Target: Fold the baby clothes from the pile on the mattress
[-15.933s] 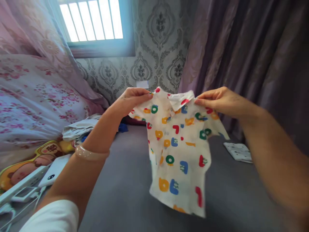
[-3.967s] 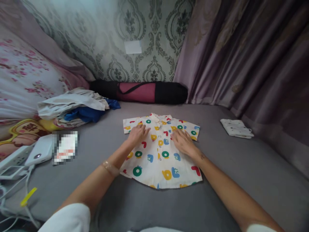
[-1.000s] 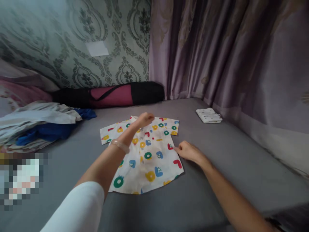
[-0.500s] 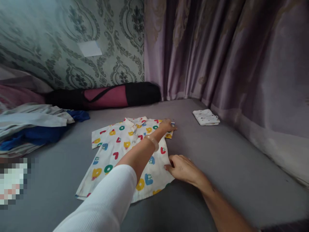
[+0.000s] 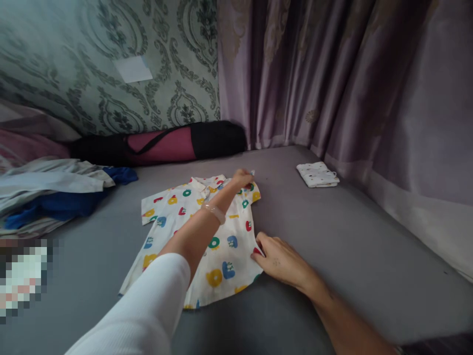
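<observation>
A small white short-sleeved shirt (image 5: pixel 229 251), printed with red, yellow, green and blue shapes, lies spread front up with its collar pointing away from me. My left hand (image 5: pixel 242 178) reaches across it, and its fingers are closed on the cloth at the right shoulder, by the sleeve. A small pale bit shows at those fingertips; I cannot make out what it is. Lower down, my right hand (image 5: pixel 277 256) pinches the shirt's right side edge, above the hem. My left forearm covers part of the shirt's front.
Grey bedding (image 5: pixel 354 256) surrounds the shirt. Beyond to the right sits a folded white cloth (image 5: pixel 317 175). A long black and maroon bag (image 5: pixel 162 145) lies along the wall. Heaped clothes (image 5: pixel 55 192) are at left, and purple curtains (image 5: pixel 281 88) hang behind.
My left hand has moved a little left and away from me, to the shoulder of the shirt, and its fingers have closed. My right hand stays at the side edge.
</observation>
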`<action>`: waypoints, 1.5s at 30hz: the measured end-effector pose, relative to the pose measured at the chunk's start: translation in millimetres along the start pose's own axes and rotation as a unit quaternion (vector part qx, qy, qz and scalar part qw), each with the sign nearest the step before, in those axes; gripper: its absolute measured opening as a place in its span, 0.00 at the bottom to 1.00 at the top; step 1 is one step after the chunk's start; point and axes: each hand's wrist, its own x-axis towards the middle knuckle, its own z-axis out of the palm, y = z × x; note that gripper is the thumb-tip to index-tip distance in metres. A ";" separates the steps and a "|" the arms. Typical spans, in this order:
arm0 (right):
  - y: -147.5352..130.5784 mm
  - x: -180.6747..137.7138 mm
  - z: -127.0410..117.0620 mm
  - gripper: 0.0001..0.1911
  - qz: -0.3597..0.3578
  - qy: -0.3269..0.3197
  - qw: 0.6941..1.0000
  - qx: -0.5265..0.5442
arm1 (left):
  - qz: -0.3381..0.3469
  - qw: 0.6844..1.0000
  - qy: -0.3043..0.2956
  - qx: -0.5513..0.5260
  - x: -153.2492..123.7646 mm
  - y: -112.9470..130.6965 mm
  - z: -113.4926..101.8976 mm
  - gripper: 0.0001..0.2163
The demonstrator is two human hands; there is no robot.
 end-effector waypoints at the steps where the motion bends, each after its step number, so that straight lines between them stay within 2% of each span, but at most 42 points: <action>1: -1.4 -1.5 0.1 0.07 -0.003 0.006 1.000 -0.001 | -0.006 0.999 0.015 -0.031 -3.4 -2.5 -10.8 0.04; 6: -14.0 -10.4 1.8 0.07 -0.002 0.034 0.999 -0.004 | -0.017 0.983 0.087 -0.160 -31.6 -25.9 -63.1 0.02; 10: -25.7 -16.1 6.8 0.07 -0.010 0.042 0.999 -0.014 | -0.052 0.957 0.147 -0.245 -54.5 -56.1 -89.7 0.07; 15: -33.7 -18.2 20.9 0.09 -0.054 0.041 0.998 -0.015 | -0.098 0.937 0.179 -0.285 -69.8 -93.4 -101.1 0.13; 18: -36.3 -19.4 28.7 0.09 -0.080 0.035 0.996 -0.019 | -0.118 0.928 0.186 -0.300 -73.0 -108.5 -99.0 0.16; 21: -38.5 -22.2 32.0 0.10 -0.112 0.027 0.993 -0.014 | -0.117 0.927 0.193 -0.300 -74.3 -120.6 -93.9 0.24; 23: -39.2 -23.8 32.0 0.11 -0.130 0.022 0.991 -0.002 | -0.083 0.937 0.195 -0.278 -75.0 -128.8 -90.6 0.28; 25: -38.9 -23.9 31.1 0.11 -0.139 0.015 0.990 0.018 | -0.027 0.948 0.190 -0.253 -75.6 -136.4 -88.0 0.29; 30: -33.9 -16.8 29.8 0.08 -0.154 -0.001 0.985 0.082 | 0.055 0.968 0.174 -0.171 -77.0 -143.6 -85.9 0.17; 32: -31.3 -12.4 30.4 0.07 -0.155 -0.001 0.982 0.104 | 0.089 0.971 0.185 -0.119 -76.7 -142.3 -86.0 0.16; 36: -28.1 -3.5 32.6 0.05 -0.137 -0.003 0.978 0.155 | 0.177 0.962 0.210 -0.010 -72.2 -143.5 -86.7 0.18; 39: -28.0 1.4 32.0 0.04 -0.119 -0.020 0.976 0.182 | 0.203 0.954 0.208 0.071 -66.0 -152.0 -86.5 0.20; 45: -21.3 17.4 17.4 0.13 -0.112 -0.114 0.965 0.208 | 0.240 0.937 0.208 0.146 -53.8 -166.5 -82.4 0.22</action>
